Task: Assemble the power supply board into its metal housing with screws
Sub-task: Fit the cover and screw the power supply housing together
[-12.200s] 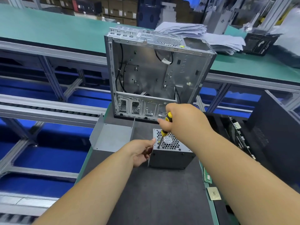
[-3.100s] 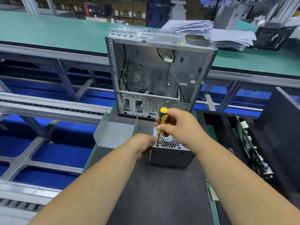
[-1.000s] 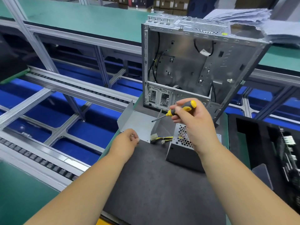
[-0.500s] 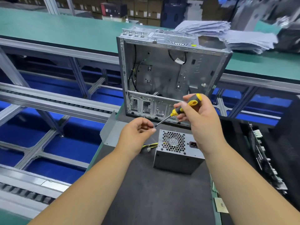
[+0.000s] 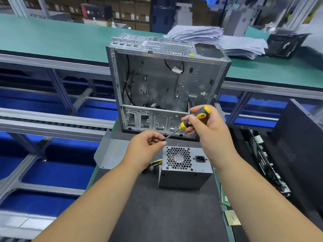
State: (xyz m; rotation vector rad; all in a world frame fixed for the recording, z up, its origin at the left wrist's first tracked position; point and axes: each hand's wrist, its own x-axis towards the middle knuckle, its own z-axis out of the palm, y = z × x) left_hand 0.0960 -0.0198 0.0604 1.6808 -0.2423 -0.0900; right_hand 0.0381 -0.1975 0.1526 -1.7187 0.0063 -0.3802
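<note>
The grey power supply box [image 5: 185, 173] sits on the black mat, its honeycomb fan grille and power socket facing up. Yellow and black wires [image 5: 156, 162] trail from its left side. My right hand [image 5: 208, 130] grips a yellow and black screwdriver [image 5: 194, 119] above the box, the shaft slanting down to the left. My left hand [image 5: 146, 147] pinches its fingertips at the screwdriver's tip; whatever is between them is too small to see. A bent grey metal cover [image 5: 111, 152] lies to the left of the box.
An open silver computer case [image 5: 166, 88] stands upright behind the box. Black trays with circuit boards [image 5: 267, 163] lie to the right, beside a dark case panel [image 5: 300, 140]. A green bench with stacked papers [image 5: 218, 39] runs behind. Conveyor rails [image 5: 52, 123] lie to the left.
My left hand left the power supply's side, reached to the left near the metal cover, then rose to the screwdriver tip. My right hand lifted the screwdriver off the box and tilted it.
</note>
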